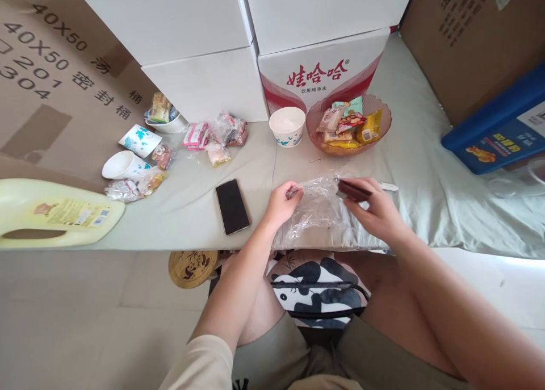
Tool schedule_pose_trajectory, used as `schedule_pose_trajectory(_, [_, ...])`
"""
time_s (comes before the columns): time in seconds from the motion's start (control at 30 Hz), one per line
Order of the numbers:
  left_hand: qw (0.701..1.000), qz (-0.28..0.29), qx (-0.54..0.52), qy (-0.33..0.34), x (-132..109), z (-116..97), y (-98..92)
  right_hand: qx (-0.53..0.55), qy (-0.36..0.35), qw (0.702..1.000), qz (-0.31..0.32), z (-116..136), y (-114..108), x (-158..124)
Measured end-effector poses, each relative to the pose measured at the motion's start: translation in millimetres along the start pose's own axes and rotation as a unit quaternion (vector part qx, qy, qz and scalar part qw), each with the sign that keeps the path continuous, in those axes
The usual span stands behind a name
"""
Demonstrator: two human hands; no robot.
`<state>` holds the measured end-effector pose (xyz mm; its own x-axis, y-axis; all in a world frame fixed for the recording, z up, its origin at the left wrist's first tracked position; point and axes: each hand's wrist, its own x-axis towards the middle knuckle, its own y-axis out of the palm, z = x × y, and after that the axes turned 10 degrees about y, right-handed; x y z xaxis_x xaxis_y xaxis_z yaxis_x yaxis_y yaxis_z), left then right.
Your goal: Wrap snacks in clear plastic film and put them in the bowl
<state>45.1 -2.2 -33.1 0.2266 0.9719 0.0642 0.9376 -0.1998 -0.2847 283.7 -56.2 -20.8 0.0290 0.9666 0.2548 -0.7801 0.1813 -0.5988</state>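
Observation:
My left hand point(286, 201) is closed, its fingers pinching the edge of a crumpled clear plastic bag point(315, 211) at the front of the covered table. In my right hand point(374, 208) is a flat dark brown packet point(354, 190), held between thumb and fingers beside the bag's right side. What the packet contains cannot be made out. Behind the bag are a white paper cup point(287, 128) with a blue pattern and a pink glass bowl point(378, 137) of wrapped snacks. A slim white object point(389, 187) pokes out beyond my right hand.
A black phone point(233, 206) lies left of my left hand. Wrapped snacks point(219, 131) and tipped paper cups point(123, 166) sit further left, near a yellow jug point(59, 214). White boxes point(315, 66) stand behind; a blue container point(498, 129) is at right.

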Motion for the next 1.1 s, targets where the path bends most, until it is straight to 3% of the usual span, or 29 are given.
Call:
schedule_pose_trajectory(0.1, [0.998, 0.013, 0.053, 0.012, 1.8, 1.6, 0.5, -0.035, 0.038, 0.997, -0.059, 7.6, -28.9, 17.1])
schedule_pose_trajectory(0.23, [0.996, 0.044, 0.076, 0.008, 1.2, -2.2, 2.6, -0.168, 0.068, 0.977, -0.113, 24.9, -62.3, 77.3])
schedule_pose_trajectory(0.3, [0.996, 0.056, 0.075, 0.012, 0.8, -3.8, 2.5, -0.25, 0.032, 0.964, -0.085, 25.2, -65.9, 115.8])
schedule_pose_trajectory(0.4, [0.996, 0.061, 0.068, 0.018, 0.7, -4.1, 1.2, -0.332, -0.008, 0.943, 0.005, 6.5, -52.2, 166.8])
schedule_pose_trajectory(0.47, [0.996, 0.058, 0.069, 0.02, 0.9, -3.5, 0.1, -0.346, -0.037, 0.935, 0.065, -12.6, -37.7, 187.9])
schedule_pose_trajectory(0.53, [0.996, 0.056, 0.072, 0.019, 1.1, -3.0, -0.8, -0.335, -0.038, 0.937, 0.086, -27.1, -26.8, 193.5])
schedule_pose_trajectory(0.6, [0.995, 0.055, 0.076, 0.017, 1.4, -2.9, -1.6, -0.304, -0.05, 0.949, 0.069, -30.1, -23.4, 181.7])
schedule_pose_trajectory(0.7, [0.995, 0.057, 0.083, 0.016, 1.6, -3.5, -2.8, -0.229, -0.124, 0.964, 0.056, -14.2, -28.3, 134.8])
schedule_pose_trajectory(0.77, [0.994, 0.062, 0.082, 0.022, 1.3, -4.2, -3.6, -0.172, -0.178, 0.959, 0.137, 0.2, -31.1, 92.2])
schedule_pose_trajectory(0.83, [0.994, 0.068, 0.077, 0.028, 0.5, -4.5, -4.0, -0.164, -0.172, 0.952, 0.193, 9.7, -30.4, 50.6])
schedule_pose_trajectory(0.93, [0.995, 0.065, 0.075, 0.027, -0.5, -3.8, -3.4, -0.182, -0.12, 0.953, 0.211, 11.0, -27.1, 6.0])
schedule_pose_trajectory(1.1, [0.997, 0.047, 0.062, 0.007, 1.6, 1.4, -5.4, -0.215, -0.114, 0.955, 0.167, -6.6, -32.6, -17.7])
